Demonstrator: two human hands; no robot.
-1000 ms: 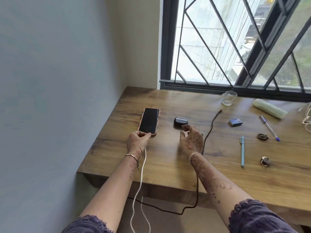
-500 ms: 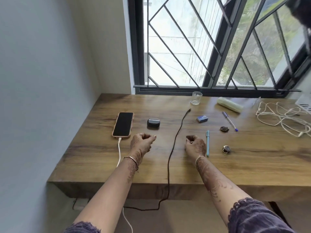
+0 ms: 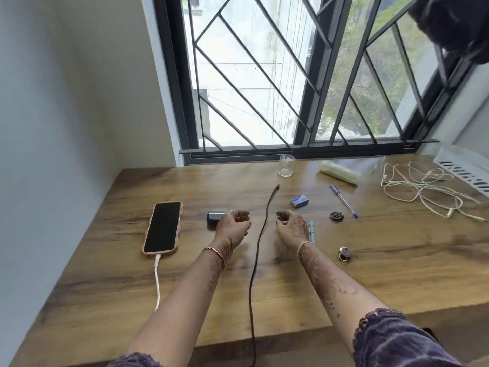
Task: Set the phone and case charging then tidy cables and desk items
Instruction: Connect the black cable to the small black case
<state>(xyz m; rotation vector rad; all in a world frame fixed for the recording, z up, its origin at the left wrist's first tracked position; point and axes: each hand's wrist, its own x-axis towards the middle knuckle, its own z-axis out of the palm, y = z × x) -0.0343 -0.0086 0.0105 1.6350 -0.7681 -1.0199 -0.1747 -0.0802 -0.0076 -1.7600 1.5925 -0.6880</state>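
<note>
So, the phone (image 3: 162,227) lies face-up on the desk's (image 3: 370,287) left side w/ the white cable (image 3: 157,282) plugged into its near end, so I judge that half done. Next is the case (image 3: 214,217), a small dark rounded box btwn the phone & my left hand (image 3: 234,225).

Left hand hovers just beside the case, fingers loosely curled, holding nothing. It overlaps the case's right edge, so I can't tell if they touch. Right hand (image 3: 291,225) is the same, loose curl & nothing held, just right of the dark cable (image 3: 258,250).

That cable runs from the desk's near edge up btwn both hands. Its plug tip (image 3: 277,185) lies free beyond them, well apart from the case.

Handling, as I judge it:
- Case: light, hard, smooth shell, prob. slippery. I'd pinch it across its two long sides w/ thumb & forefinger and hold it down for plugging. Port side isn't visible from here.
- Dark cable: thin & limp, no stiffness mid-run, so a grab there just flops. I'd take it right behind the plug, where it's rigid enough to aim. The length hanging over the edge may tug it back, so I'd keep some slack.
</note>
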